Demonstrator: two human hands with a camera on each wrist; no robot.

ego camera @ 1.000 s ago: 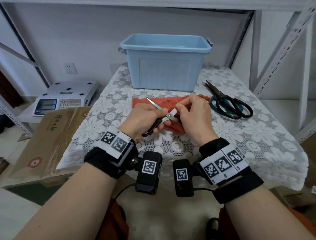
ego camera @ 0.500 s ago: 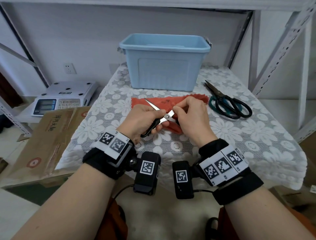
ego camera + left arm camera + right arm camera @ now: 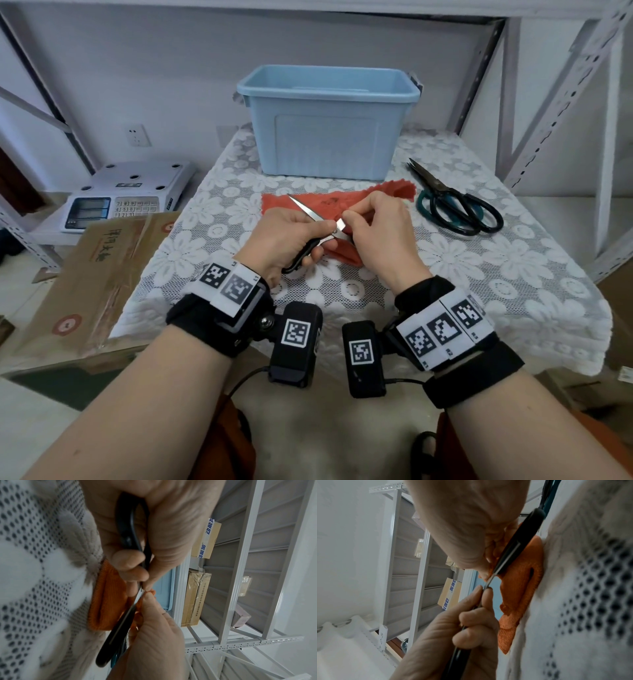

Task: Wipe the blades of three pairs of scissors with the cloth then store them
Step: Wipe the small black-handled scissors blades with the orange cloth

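My left hand point(image 3: 320, 240) grips the black handles of a small pair of scissors point(image 3: 310, 219) held just above the table, with the blades spread. One bare blade points up and to the left. My right hand point(image 3: 346, 222) pinches a fold of the orange cloth point(image 3: 329, 202) round the other blade. In the left wrist view my left hand point(image 3: 137, 574) wraps the black handle point(image 3: 132, 524). In the right wrist view the cloth point(image 3: 518, 588) bunches at the blade point(image 3: 489, 580). A large pair of dark-handled scissors point(image 3: 455, 205) lies shut at the right.
A light blue bin point(image 3: 329, 120) stands open at the back of the lace-covered table point(image 3: 513, 274); its inside is hidden. A weighing scale point(image 3: 120, 195) and a flattened cardboard box point(image 3: 96, 274) lie to the left. Grey shelf posts point(image 3: 561, 102) rise at the right.
My right hand's pinch of cloth has shifted a little along the blade towards the pivot. My left hand holds the scissors in nearly the same place.
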